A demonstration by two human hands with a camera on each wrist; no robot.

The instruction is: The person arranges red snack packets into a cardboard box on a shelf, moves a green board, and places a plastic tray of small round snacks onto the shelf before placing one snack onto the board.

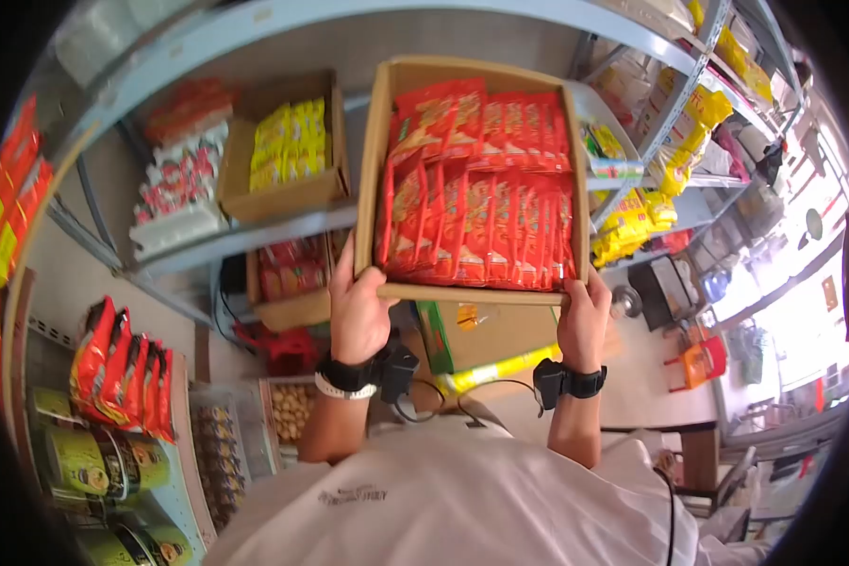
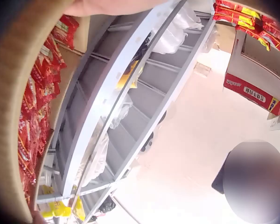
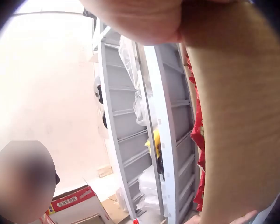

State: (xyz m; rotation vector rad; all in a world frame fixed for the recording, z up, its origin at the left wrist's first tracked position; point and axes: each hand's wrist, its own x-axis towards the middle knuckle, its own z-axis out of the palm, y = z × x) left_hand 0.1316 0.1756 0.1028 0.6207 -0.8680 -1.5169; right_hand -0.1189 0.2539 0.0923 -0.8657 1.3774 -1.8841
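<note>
Both hands hold an open cardboard box point(image 1: 472, 295) at its two near corners, out in front of the chest. Two rows of red snack packets point(image 1: 481, 222) stand upright inside it. My left hand point(image 1: 358, 316) grips the left corner, thumb over the near edge. At the right corner my right hand point(image 1: 585, 325) grips in the same way. In the left wrist view the box wall point(image 2: 7, 107) curves along the left side, with red packets point(image 2: 37, 107) behind it. The right wrist view shows the outer cardboard wall point(image 3: 242, 112) close up, the fingers beneath hidden.
Behind the box runs a grey metal shelf point(image 1: 245, 231) bearing a carton of yellow packets point(image 1: 288, 146). A lower carton point(image 1: 292, 307) holds red packs. Below lies a green-edged carton point(image 1: 491, 335). Yellow bags point(image 1: 632, 226) hang at right; an orange stool point(image 1: 698, 363) stands beyond.
</note>
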